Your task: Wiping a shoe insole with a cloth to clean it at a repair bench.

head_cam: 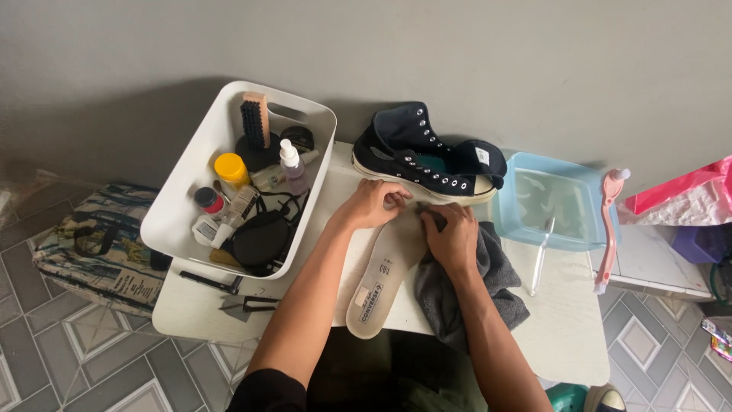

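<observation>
Nearest, 1 pale insole [381,282] lies lengthwise on the white table [564,336], toe end far. The left hand [375,204] presses its far end flat, fingers curled, apparently to steady it. The right hand [451,238] is closed on a grey cloth [469,294], bunched against the insole. Beyond, 1 black high-top shoe [427,156] lies on its side. Far left, a white bin [236,175] holds brushes and bottles; right, a blue basin [553,200].

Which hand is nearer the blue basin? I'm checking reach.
Right. The right hand rests on the grey cloth beside the blue basin; the left hand lies farther away.
</observation>
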